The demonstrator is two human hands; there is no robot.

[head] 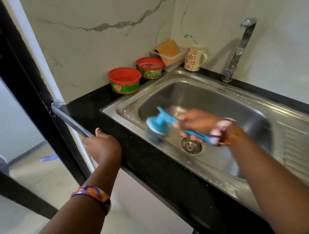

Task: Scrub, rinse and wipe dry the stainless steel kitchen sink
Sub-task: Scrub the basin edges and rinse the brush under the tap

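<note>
The steel sink [213,95] sits sunk in the black counter [93,111]. Inside it, above the drain [191,146], the right hand's [197,124] grip clamps a blue scrubber [158,124]. The left hand's [102,147] grip curls over the counter edge. Behind the sink stand two red-rimmed tubs [124,80], the farther one sudsy, a tray holding an orange cloth [167,50], and a mug [195,57].

left hand [104,146] curled, arm outstretched; right hand [197,124] fingers clenched

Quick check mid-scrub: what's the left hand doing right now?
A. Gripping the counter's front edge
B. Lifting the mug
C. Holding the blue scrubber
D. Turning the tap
A: the left hand grips the black counter edge, while the right hand holds the blue scrubber.
</note>
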